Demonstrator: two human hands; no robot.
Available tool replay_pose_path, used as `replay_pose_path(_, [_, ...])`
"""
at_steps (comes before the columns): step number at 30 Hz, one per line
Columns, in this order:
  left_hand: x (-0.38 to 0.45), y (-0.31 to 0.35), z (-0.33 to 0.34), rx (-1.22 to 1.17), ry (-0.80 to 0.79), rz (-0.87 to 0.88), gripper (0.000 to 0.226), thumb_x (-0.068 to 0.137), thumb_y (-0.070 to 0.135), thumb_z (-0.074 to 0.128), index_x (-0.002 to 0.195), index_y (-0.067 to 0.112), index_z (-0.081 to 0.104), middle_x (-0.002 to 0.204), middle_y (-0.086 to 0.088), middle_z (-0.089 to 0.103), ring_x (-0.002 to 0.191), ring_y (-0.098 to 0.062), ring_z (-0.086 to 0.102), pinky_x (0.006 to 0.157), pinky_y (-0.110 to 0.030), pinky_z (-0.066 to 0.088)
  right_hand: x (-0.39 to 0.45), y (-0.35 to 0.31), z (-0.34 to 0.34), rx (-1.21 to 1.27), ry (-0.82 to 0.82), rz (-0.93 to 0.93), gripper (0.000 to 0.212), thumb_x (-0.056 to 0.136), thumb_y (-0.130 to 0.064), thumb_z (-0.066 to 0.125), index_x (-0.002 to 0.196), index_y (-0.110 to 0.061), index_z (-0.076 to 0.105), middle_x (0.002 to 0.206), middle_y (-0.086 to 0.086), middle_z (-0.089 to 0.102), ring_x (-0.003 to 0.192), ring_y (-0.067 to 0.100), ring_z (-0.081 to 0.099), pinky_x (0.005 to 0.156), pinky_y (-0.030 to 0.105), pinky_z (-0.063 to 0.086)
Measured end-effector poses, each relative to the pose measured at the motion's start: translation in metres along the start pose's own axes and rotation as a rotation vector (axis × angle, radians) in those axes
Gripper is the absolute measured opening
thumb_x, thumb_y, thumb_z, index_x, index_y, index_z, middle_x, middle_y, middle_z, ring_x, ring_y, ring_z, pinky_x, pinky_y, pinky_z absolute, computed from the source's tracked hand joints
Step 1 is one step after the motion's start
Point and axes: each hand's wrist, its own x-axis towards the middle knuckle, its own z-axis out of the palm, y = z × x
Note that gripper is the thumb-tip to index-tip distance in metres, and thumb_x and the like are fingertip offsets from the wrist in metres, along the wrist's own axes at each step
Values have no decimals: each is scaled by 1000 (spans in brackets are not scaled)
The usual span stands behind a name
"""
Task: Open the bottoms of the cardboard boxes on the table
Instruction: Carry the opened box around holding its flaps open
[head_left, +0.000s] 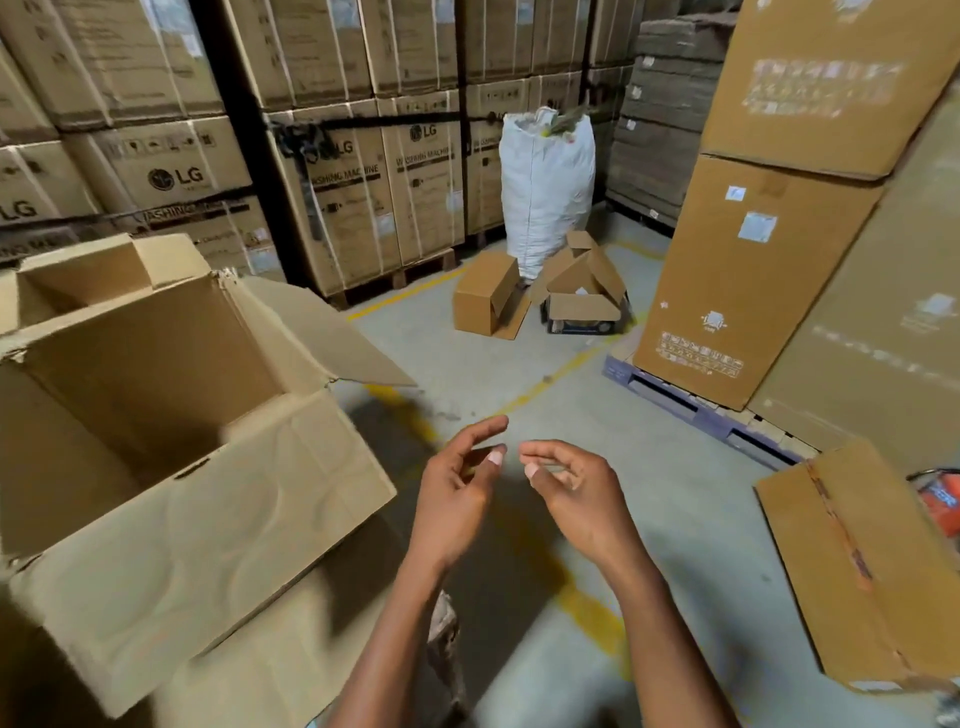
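Currently both hands are free in front of me, over the concrete floor (649, 519). Left hand (457, 488) and right hand (571, 493) hover close together, fingers loosely curled, fingertips nearly meeting, gripping nothing.

Task object: the large cardboard box (171, 441) sits to my left, just beside the left hand. Its upward end is already spread, flaps (332, 332) splayed outward, interior visible and apparently hollow. I cannot see what supports it. A second, taped box (852, 571) stands at my right, seam closed.

Judgement: the left box looks done at this end; the taped box is probably next. To do it well: turn toward it, put both hands on the seam's ends, break the tape with thumbs rather than tearing the board, then fold the flaps fully out.

Risk: worn tape may peel the liner.
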Motion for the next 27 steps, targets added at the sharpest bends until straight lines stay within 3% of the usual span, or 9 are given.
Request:
replay_pose_path(4, [73, -14, 29, 5, 85, 17, 33, 96, 16, 60, 124, 32, 67, 126, 14, 68, 117, -12, 64, 96, -39, 54, 96, 18, -20, -8, -94, -34, 21, 94, -15, 65, 108, -25, 76, 104, -17, 74, 98, -6, 67, 86, 13, 50])
replay_pose_path(8, [137, -15, 49, 29, 254, 6, 35, 97, 5, 60, 124, 26, 67, 122, 8, 70, 100, -1, 66, 86, -21, 49, 189, 17, -29, -9, -260, -78, 21, 94, -15, 65, 109, -24, 76, 103, -16, 75, 94, -5, 67, 83, 13, 51])
replay_pose_path(12, [187, -7, 54, 79, 441, -21, 34, 95, 14, 59, 123, 31, 67, 124, 14, 68, 115, -9, 65, 98, -41, 53, 264, 2, -26, -37, -453, -133, 19, 95, -20, 64, 110, -27, 74, 101, -20, 73, 87, -13, 64, 74, 5, 46])
replay_pose_path(16, [214, 12, 35, 143, 662, -51, 34, 93, 21, 58, 121, 37, 68, 127, 19, 66, 117, -5, 61, 102, -49, 49, 326, -18, -1, -44, -654, -235, 22, 96, -14, 62, 110, -27, 74, 102, -20, 71, 86, -15, 63, 72, 1, 43])
replay_pose_path(18, [218, 21, 20, 154, 757, -71, 32, 94, 24, 59, 121, 40, 68, 129, 19, 65, 117, -9, 62, 104, -50, 48, 352, -31, 20, -23, -740, -274, 22, 96, -12, 63, 110, -24, 75, 106, -14, 74, 96, -3, 66, 81, 7, 48])
replay_pose_path(21, [224, 35, -3, 167, 930, -60, 27, 98, 21, 60, 117, 39, 70, 122, 18, 69, 112, -10, 67, 102, -47, 51, 385, -54, 60, 19, -839, -344, 22, 94, -13, 64, 106, -28, 76, 103, -16, 75, 95, 4, 68, 87, 22, 54])
replay_pose_path(27, [240, 54, -39, 236, 1183, 36, 23, 99, 16, 58, 118, 25, 70, 121, 12, 70, 106, -13, 70, 94, -39, 56, 424, -95, 149, 138, -1095, -452, 23, 95, -12, 64, 105, -29, 76, 100, -9, 76, 83, 10, 71, 70, 19, 50])
